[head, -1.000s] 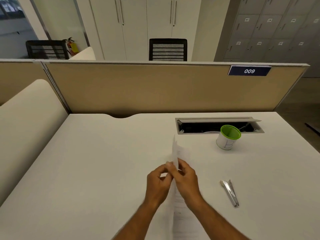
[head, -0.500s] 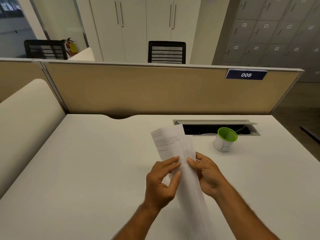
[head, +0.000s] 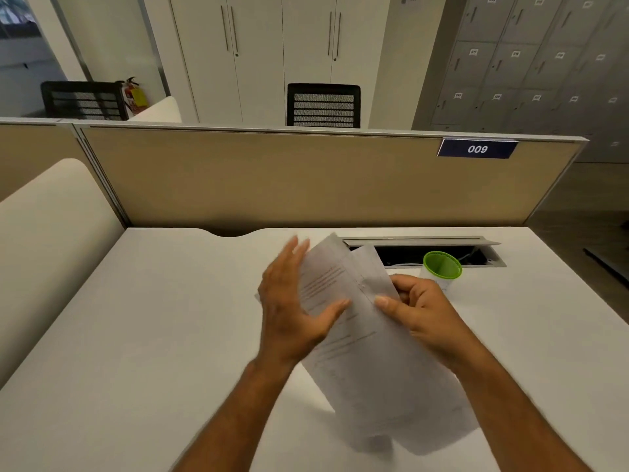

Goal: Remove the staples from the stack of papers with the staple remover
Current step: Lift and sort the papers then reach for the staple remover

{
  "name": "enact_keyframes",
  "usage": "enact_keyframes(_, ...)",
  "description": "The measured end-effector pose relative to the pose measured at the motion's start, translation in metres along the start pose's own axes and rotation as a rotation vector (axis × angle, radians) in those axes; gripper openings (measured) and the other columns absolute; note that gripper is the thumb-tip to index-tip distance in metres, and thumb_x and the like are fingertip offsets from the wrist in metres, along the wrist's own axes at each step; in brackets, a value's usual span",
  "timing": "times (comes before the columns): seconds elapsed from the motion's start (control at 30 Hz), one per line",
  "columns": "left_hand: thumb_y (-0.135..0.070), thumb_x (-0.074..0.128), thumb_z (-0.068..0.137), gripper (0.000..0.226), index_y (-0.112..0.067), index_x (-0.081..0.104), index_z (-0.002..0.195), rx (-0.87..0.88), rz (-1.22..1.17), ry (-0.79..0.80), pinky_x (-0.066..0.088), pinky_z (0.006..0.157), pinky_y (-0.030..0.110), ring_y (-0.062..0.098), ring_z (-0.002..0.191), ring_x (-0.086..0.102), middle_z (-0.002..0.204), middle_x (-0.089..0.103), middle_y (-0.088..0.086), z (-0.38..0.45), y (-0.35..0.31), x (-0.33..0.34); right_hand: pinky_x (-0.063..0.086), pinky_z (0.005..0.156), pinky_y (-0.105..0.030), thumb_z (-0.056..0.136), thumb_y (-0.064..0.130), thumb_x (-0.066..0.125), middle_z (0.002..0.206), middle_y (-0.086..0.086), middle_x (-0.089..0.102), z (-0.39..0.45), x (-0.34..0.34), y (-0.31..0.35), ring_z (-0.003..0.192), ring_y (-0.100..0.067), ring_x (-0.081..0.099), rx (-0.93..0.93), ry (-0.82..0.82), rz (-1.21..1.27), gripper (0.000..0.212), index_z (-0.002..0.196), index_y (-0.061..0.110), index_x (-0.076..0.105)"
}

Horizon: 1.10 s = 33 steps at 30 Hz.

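Spreading across most of the view, the white desk (head: 143, 335) runs back to a tan partition (head: 272, 178) along its far edge and a cream panel (head: 51, 240) on the left; its right edge falls away to bare floor. Wide bare surface lies open to the left of the hands and along the near edge. An open cable tray (head: 425, 253) is cut into the desk near the far edge, and a white cup with a green rim (head: 441, 267) stands just in front of it.

Held above the middle of the desk, the stack of papers (head: 367, 362) has its long axis running from the far left down toward the near right, the upper corners pointing at the cable tray. Its top sheets are parted, and the lower end is blurred, so I cannot tell whether it touches the desk.

Fingers of the left hand (head: 292, 308) are spread wide and flat behind the left sheet, thumb across its front. At the right edge, the right hand (head: 418, 311) is pinched on the papers, thumb on top.
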State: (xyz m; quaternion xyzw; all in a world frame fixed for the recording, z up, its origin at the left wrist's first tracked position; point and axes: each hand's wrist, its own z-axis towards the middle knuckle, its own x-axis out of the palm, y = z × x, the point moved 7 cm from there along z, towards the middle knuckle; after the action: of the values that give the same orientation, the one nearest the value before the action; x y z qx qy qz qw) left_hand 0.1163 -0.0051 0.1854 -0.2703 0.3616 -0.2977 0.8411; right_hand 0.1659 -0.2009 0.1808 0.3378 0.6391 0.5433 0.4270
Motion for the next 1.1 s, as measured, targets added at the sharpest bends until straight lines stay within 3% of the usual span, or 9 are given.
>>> enact_keyframes(0.07,-0.053,0.088,0.062,0.103,-0.035,0.031,0.146,-0.170,-0.091,0.185,0.048,0.097,0.024,0.007,0.124,0.050,0.141,0.047,-0.013,0.014,0.005,-0.002,0.062,0.079,-0.041,0.093,0.002,0.060,0.099,-0.006,0.077,-0.001,-0.002,0.017,0.091,-0.025,0.074,-0.072,0.028,-0.108,0.023,0.110,0.013,0.071)
enact_keyframes(0.17,-0.037,0.088,0.069,0.058,-0.034,0.059,0.118,-0.247,-0.196,0.390,0.059,0.073,0.019,0.010,0.101,0.065,0.109,0.065,-0.016,0.025,0.012,-0.002,0.059,0.081,-0.040,0.092,-0.001,0.060,0.099,-0.008,0.076,-0.003,-0.002,0.037,0.091,-0.025,0.072,-0.152,0.092,-0.245,0.024,0.107,0.011,0.073)
enact_keyframes(0.27,-0.031,0.083,0.077,0.032,-0.022,0.072,0.105,-0.249,-0.256,0.419,0.062,0.071,0.027,0.008,0.087,0.070,0.100,0.074,-0.009,0.028,0.017,-0.009,0.058,0.079,-0.040,0.092,-0.001,0.060,0.099,-0.012,0.075,-0.002,-0.006,0.048,0.089,-0.021,0.072,-0.181,0.146,-0.283,0.021,0.105,0.011,0.073)
enact_keyframes(0.43,-0.033,0.082,0.077,0.031,-0.021,0.074,0.105,-0.348,-0.462,0.542,0.059,0.066,0.022,0.015,0.089,0.072,0.100,0.075,-0.007,0.020,0.015,-0.006,0.059,0.076,-0.030,0.090,-0.003,0.060,0.097,-0.009,0.076,0.003,-0.005,0.048,0.088,-0.018,0.071,-0.086,0.273,-0.104,0.019,0.105,0.003,0.070)
enact_keyframes(0.53,-0.030,0.083,0.075,0.031,-0.020,0.074,0.104,-0.461,-0.489,0.582,0.058,0.069,0.022,0.015,0.091,0.072,0.101,0.076,-0.006,0.013,0.026,0.002,0.060,0.079,-0.035,0.089,-0.003,0.061,0.106,-0.019,0.074,0.015,-0.005,0.030,0.092,-0.028,0.071,0.021,0.301,0.000,0.023,0.111,0.000,0.067)
enact_keyframes(0.7,-0.030,0.084,0.077,0.027,-0.023,0.074,0.101,-0.637,-0.303,0.553,0.062,0.078,0.036,0.016,0.089,0.072,0.100,0.075,-0.004,-0.017,0.083,0.022,0.056,0.063,-0.025,0.089,0.009,0.068,0.086,-0.007,0.075,0.040,-0.028,-0.040,0.072,-0.012,0.069,0.204,0.130,-0.214,0.022,0.111,0.010,0.066)
enact_keyframes(0.8,-0.022,0.088,0.073,0.030,-0.020,0.075,0.100,-0.764,-0.229,0.508,0.062,0.082,0.041,0.016,0.088,0.073,0.099,0.076,-0.001,-0.050,0.126,0.029,0.058,0.077,-0.039,0.085,0.017,0.072,0.093,-0.009,0.073,0.043,-0.072,-0.094,0.084,-0.022,0.071,0.279,-0.125,-0.427,0.017,0.102,0.013,0.070)
enact_keyframes(0.87,-0.021,0.088,0.072,0.032,-0.018,0.075,0.101,-0.826,-0.193,0.502,0.062,0.083,0.044,0.018,0.088,0.073,0.098,0.077,0.001,-0.073,0.149,0.032,0.056,0.083,-0.038,0.082,0.026,0.075,0.096,-0.005,0.072,0.034,-0.100,-0.127,0.089,-0.023,0.068,0.358,-0.223,-0.692,0.020,0.099,0.016,0.071)
enact_keyframes(1.1,-0.020,0.082,0.066,0.048,-0.012,0.067,0.111,-0.989,-0.126,0.542,0.060,0.086,0.047,0.025,0.092,0.070,0.106,0.073,0.009,-0.120,0.195,0.032,0.049,0.080,-0.032,0.073,0.063,0.069,0.108,-0.003,0.067,-0.014,-0.123,-0.206,0.099,-0.023,0.063,0.635,-0.188,-0.974,0.064,0.115,0.017,0.057)
